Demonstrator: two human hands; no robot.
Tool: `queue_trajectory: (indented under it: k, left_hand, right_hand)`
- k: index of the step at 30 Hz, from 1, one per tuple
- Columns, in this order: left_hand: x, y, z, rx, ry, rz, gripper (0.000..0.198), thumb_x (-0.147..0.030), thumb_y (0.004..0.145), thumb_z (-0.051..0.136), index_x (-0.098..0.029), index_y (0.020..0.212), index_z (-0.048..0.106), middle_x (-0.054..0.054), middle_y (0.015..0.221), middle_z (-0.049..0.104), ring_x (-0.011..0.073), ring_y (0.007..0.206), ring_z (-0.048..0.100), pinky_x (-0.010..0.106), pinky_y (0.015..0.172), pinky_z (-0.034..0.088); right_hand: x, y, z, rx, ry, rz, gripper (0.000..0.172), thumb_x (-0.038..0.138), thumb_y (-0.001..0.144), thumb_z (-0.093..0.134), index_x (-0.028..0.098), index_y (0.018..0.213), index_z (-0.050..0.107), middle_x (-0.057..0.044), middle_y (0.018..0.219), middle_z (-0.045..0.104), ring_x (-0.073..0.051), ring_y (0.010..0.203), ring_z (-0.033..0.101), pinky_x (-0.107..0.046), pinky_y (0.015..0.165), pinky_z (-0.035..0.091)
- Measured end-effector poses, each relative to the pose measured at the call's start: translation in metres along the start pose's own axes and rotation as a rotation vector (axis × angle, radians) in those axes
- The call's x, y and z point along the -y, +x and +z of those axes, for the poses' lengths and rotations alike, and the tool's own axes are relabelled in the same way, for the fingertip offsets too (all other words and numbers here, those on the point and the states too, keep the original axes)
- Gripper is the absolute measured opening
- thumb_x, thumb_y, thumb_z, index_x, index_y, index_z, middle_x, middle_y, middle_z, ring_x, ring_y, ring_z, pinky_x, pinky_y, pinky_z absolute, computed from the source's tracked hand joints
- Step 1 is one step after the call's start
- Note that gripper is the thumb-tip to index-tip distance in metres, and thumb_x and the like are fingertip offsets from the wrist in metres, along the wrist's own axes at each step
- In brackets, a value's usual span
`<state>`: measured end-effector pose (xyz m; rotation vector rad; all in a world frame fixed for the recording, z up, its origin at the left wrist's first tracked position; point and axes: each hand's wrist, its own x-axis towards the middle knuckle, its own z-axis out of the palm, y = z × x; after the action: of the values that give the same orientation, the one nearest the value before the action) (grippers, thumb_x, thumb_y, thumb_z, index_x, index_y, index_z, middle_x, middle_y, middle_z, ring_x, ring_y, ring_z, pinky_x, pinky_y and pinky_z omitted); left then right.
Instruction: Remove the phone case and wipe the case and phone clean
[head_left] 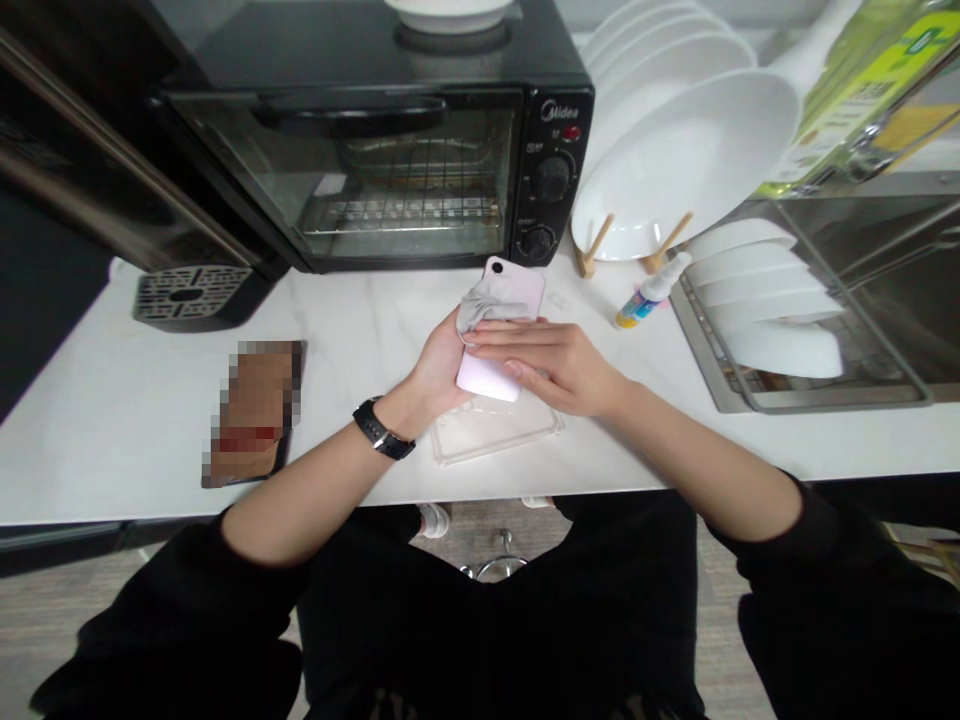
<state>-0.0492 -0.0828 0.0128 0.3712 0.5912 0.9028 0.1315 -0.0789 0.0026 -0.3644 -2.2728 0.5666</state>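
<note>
I see the fingers of the right hand [562, 360] lying nearly straight over a crumpled grey cloth [491, 300]; I cannot tell whether they pinch it. Directly under them, with the cloth against its back, is the pale pink phone [531, 290], which the left hand [439, 365] holds from its left side, its fingertips hidden from me. Just nearer me than the fingers, a clear case [499, 432] lies on the white counter [622, 455]. To their right stands a small spray bottle [651, 293], and farther right are stacked white bowls [780, 300]. Beyond the fingertips sits a black toaster oven [412, 180]; well to their left lies a dark-edged device [251, 410].
</note>
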Motion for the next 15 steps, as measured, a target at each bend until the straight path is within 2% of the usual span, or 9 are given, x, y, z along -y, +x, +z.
queue_trajectory:
  k: [3, 5, 9, 15]
  left_hand:
    - [-0.003, -0.002, 0.000, -0.009, 0.003, -0.016, 0.064, -0.052, 0.111, 0.032, -0.014, 0.150, 0.064, 0.013, 0.116, 0.084, 0.0326, 0.123, 0.077, 0.048, 0.107, 0.062]
    - [-0.006, -0.005, -0.001, -0.032, 0.004, 0.045, 0.069, -0.059, 0.111, 0.032, -0.012, 0.152, 0.062, 0.014, 0.115, 0.084, 0.0322, 0.125, 0.077, 0.046, 0.105, 0.063]
    - [-0.013, -0.010, -0.001, -0.077, -0.008, 0.206, 0.065, -0.057, 0.113, 0.029, -0.017, 0.153, 0.062, 0.011, 0.117, 0.084, 0.0293, 0.126, 0.076, 0.043, 0.105, 0.062]
    - [-0.016, -0.008, -0.001, -0.060, -0.024, 0.302, 0.062, -0.053, 0.114, 0.031, -0.015, 0.151, 0.064, 0.010, 0.120, 0.083, 0.0282, 0.129, 0.074, 0.041, 0.113, 0.059]
  right_hand:
    - [0.004, 0.001, 0.002, 0.040, -0.010, -0.046, 0.039, 0.026, 0.112, 0.051, 0.021, 0.145, 0.070, -0.008, 0.145, 0.076, -0.021, 0.146, 0.066, -0.044, 0.125, 0.055]
    - [0.004, 0.001, 0.002, 0.050, 0.001, -0.094, 0.037, 0.026, 0.111, 0.052, 0.018, 0.140, 0.073, -0.009, 0.140, 0.079, -0.021, 0.142, 0.069, -0.042, 0.122, 0.058]
    - [0.003, 0.000, 0.002, 0.026, 0.019, -0.108, 0.033, 0.026, 0.110, 0.055, 0.021, 0.134, 0.077, -0.008, 0.134, 0.081, -0.021, 0.135, 0.073, -0.040, 0.117, 0.061]
    - [0.001, -0.002, -0.006, -0.029, -0.100, -0.008, 0.033, 0.028, 0.111, 0.053, 0.025, 0.133, 0.078, -0.004, 0.134, 0.082, -0.021, 0.134, 0.074, -0.043, 0.119, 0.059]
